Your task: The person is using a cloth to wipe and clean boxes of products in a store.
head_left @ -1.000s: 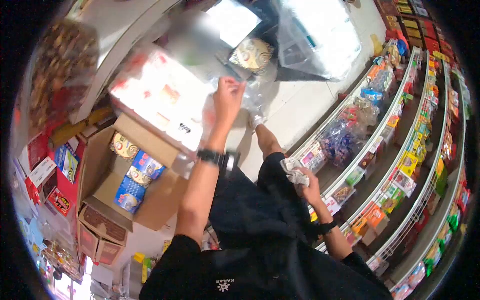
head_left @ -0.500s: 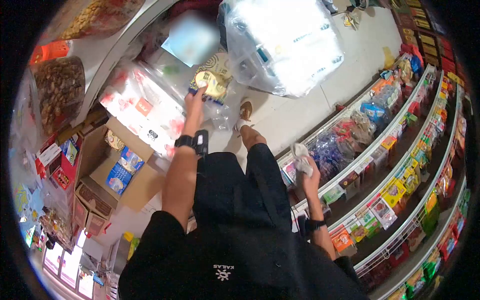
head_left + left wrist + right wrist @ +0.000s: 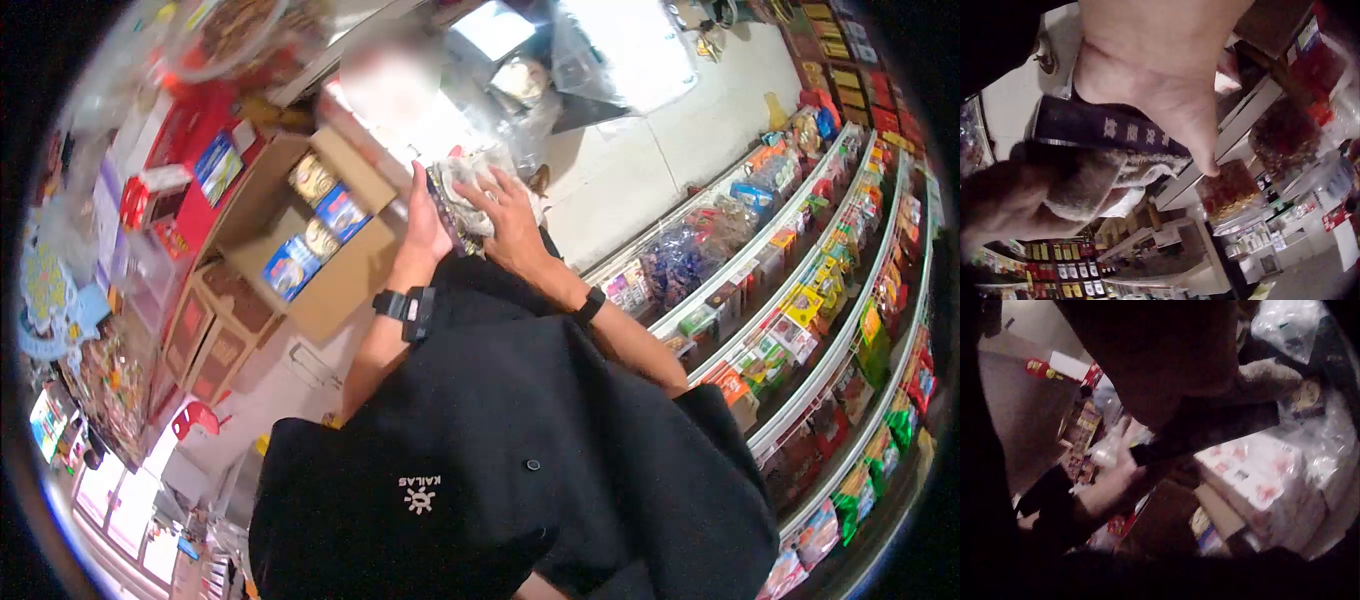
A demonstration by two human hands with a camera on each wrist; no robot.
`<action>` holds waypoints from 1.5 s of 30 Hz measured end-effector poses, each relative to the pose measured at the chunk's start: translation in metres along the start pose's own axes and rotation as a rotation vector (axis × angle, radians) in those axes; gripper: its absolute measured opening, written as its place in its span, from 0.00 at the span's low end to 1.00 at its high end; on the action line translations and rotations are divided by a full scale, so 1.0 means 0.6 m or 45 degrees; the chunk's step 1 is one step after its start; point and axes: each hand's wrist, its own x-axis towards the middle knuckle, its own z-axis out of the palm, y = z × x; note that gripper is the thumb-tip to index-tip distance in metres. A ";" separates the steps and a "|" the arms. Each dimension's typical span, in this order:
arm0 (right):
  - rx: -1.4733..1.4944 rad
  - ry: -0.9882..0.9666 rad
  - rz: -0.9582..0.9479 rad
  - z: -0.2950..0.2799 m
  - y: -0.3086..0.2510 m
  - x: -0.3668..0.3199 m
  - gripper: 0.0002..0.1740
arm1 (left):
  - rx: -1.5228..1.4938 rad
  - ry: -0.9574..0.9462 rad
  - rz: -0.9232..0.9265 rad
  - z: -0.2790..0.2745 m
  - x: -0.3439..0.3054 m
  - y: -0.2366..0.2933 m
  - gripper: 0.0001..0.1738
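In the head view my left hand (image 3: 430, 235) holds a dark box upright near my lap, thumb along its edge. The left wrist view shows the dark blue side of this box (image 3: 1129, 128) with white lettering, the palm against it. My right hand (image 3: 517, 230) presses a crumpled whitish cloth (image 3: 465, 195) on the box's face, fingers spread over it. That same cloth (image 3: 1269, 374) lies along the dark box (image 3: 1216, 428) in the right wrist view. The cloth hides most of the box's face.
An open cardboard carton (image 3: 350, 275) with blue and yellow packs stands at left. Beyond my hands are a white carton (image 3: 395, 110), a round-patterned yellow box (image 3: 522, 80) and a large plastic-wrapped bundle (image 3: 630, 55). Stocked shelves (image 3: 745, 270) run along the right.
My left hand has come back toward my body with a box from the plastic-covered area. My right hand has swung in from the shelf side and put its cloth on that box.
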 end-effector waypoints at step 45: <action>0.960 -0.014 0.664 0.133 -0.214 -0.160 0.30 | -0.004 -0.138 0.102 -0.178 -0.358 0.170 0.45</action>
